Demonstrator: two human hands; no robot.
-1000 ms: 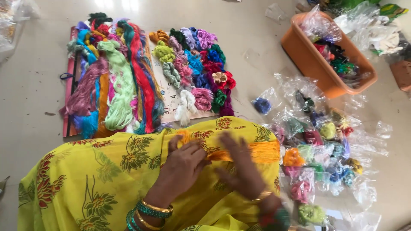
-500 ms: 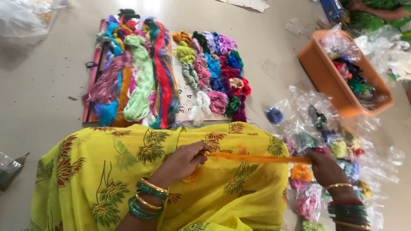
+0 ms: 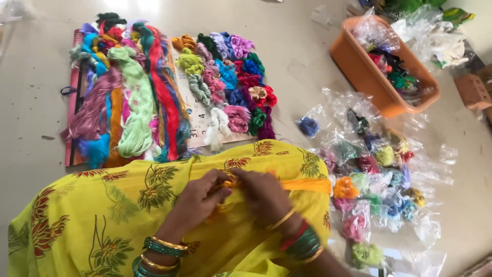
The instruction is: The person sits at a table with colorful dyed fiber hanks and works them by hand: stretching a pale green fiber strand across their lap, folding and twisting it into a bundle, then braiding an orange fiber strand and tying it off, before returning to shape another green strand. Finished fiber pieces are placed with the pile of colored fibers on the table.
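2 hands (image 3: pixel 233 195) on orange thread (image 3: pixel 307 185)

Bright daylight over my work, soft shadows. Glare whitens floor (image 3: pixel 128 6) at top edge; plastic bags (image 3: pixel 389 169) glint at right. My hands slightly motion-blurred.

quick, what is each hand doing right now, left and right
Left hand: closed, pinching the orange thread bundle over the lap.
Right hand: closed on the same orange thread bundle, beside the left.
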